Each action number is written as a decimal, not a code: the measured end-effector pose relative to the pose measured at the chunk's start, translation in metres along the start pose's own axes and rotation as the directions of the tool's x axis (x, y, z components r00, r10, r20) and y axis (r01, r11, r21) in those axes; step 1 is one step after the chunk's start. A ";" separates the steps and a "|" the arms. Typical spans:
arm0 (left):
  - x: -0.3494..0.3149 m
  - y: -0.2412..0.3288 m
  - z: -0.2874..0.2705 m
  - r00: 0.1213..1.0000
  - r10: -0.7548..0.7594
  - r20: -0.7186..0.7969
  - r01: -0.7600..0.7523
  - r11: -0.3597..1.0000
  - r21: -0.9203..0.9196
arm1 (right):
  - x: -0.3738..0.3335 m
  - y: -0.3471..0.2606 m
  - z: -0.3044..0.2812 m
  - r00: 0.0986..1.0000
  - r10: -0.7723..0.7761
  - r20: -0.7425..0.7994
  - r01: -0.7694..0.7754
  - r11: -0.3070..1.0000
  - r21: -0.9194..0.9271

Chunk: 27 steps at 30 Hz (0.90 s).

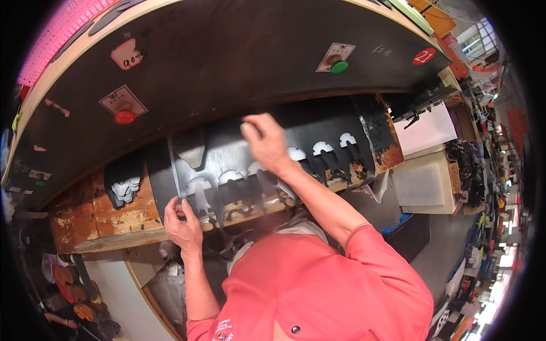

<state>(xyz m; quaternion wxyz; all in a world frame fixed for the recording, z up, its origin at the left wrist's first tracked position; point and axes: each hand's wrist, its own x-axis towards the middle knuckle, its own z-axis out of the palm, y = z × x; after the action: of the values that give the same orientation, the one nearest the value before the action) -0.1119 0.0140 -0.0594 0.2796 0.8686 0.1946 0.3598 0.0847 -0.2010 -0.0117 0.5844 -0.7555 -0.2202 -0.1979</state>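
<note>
My left hand (183, 226) is at the bench's front edge, its fingers curled together at the lower end of a thin pale strip (175, 165). What they grip, if anything, I cannot make out. Over the dark work surface (219, 145) hangs my right hand (266, 142), blurred by motion with its fingers bent; nothing shows in it. Along the front edge runs a row of dark, cut-out pieces with rounded white tops, among them one near the left hand (199, 190) and another farther right (323, 149). A grey tapered piece (191, 149) lies behind them.
A wide black machine beam (227, 54) spans the far side, bearing a red button (125, 117) and a green button (339, 67). Left on the bench sits a stack of dark and white pieces (125, 187). A pale cabinet (424, 179) stands at right; a pink basket (62, 37) is at upper left.
</note>
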 end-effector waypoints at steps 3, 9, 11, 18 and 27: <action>-0.002 -0.009 0.002 1.000 -0.013 -0.005 0.013 1.000 0.003 | 0.004 -0.012 -0.069 0.976 -0.084 -0.199 0.069 0.994 -0.079; 0.003 -0.005 0.002 1.000 -0.015 -0.022 0.017 0.998 0.058 | 0.025 -0.007 -0.146 0.938 -0.284 -0.200 0.211 0.923 -0.321; 0.004 -0.004 0.002 1.000 -0.018 -0.019 0.019 0.998 0.064 | -0.005 -0.004 -0.152 0.959 -0.237 -0.158 0.184 0.939 -0.292; 0.006 -0.002 0.002 0.999 -0.028 -0.035 0.031 0.995 0.090 | -0.087 0.033 -0.121 0.999 0.003 -0.042 -0.013 0.967 -0.253; 0.008 0.003 0.000 0.998 -0.033 -0.051 0.037 0.997 0.068 | -0.090 0.040 -0.120 1.000 -0.012 -0.025 0.005 0.966 -0.259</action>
<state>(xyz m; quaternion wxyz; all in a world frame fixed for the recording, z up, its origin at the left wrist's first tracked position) -0.1063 0.0160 -0.0541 0.2508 0.8650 0.2290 0.3693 0.0279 -0.3354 -0.0647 0.4826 -0.8218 -0.1880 -0.2373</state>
